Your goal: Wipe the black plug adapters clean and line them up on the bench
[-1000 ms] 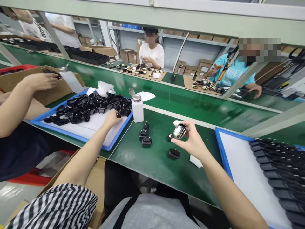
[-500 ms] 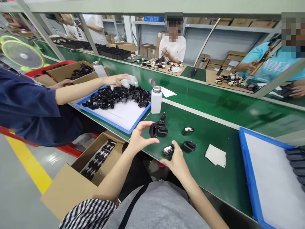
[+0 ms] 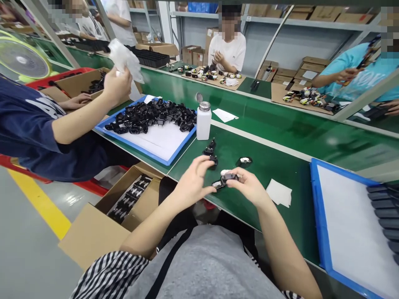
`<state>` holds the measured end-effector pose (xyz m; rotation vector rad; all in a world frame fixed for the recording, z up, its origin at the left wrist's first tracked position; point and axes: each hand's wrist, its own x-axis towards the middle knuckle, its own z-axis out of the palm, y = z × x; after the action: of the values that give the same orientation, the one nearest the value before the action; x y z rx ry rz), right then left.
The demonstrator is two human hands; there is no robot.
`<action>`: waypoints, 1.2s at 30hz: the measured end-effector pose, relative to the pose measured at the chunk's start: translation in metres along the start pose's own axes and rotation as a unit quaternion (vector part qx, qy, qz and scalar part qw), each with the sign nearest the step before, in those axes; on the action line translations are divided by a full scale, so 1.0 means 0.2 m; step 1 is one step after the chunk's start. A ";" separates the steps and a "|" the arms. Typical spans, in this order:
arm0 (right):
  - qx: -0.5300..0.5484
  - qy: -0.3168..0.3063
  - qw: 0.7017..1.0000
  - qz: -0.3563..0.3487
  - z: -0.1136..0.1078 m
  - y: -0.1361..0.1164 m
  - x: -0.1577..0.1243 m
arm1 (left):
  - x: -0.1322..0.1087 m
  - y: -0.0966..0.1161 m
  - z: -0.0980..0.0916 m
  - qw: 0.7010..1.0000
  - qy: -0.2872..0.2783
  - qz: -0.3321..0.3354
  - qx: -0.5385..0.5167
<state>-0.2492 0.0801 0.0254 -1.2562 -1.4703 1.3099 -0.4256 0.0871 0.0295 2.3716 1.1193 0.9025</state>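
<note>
My left hand (image 3: 193, 182) is over the green bench with thumb and fingers apart, and I see nothing between them. Just beyond its fingertips stand several black plug-type adapter pieces (image 3: 209, 152) in a short row. My right hand (image 3: 249, 182) pinches a black plug housing (image 3: 230, 177); a white covering shows at one fingertip. Close below that housing lies a black oval shell (image 3: 217, 185) with a pale inside, near the bench edge. A similar shell (image 3: 244, 161) lies farther back. The fingers partly hide the held housing.
A white bottle (image 3: 203, 121) with its lid up stands behind the pieces. On the left is a blue-rimmed tray (image 3: 168, 160) of black adapters, beside a co-worker's arm (image 3: 90, 112). A white cloth (image 3: 279, 192) and another blue-rimmed tray (image 3: 318, 207) are at right. An open carton (image 3: 93, 232) is below.
My left hand no longer has the black housing between its fingers. My right hand has turned inward and now grips a plug housing. The co-worker has lifted a clear plastic bag off the tray.
</note>
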 end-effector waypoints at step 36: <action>-0.316 0.001 0.944 -0.099 0.05 0.18 0.01 | -0.06 -0.17 0.26 0.994 -0.083 -0.067 -0.025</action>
<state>-0.2542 0.0796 -0.0121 -1.4414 -2.0477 0.7157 -0.4139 0.0952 -0.0323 2.2532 1.1593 0.6672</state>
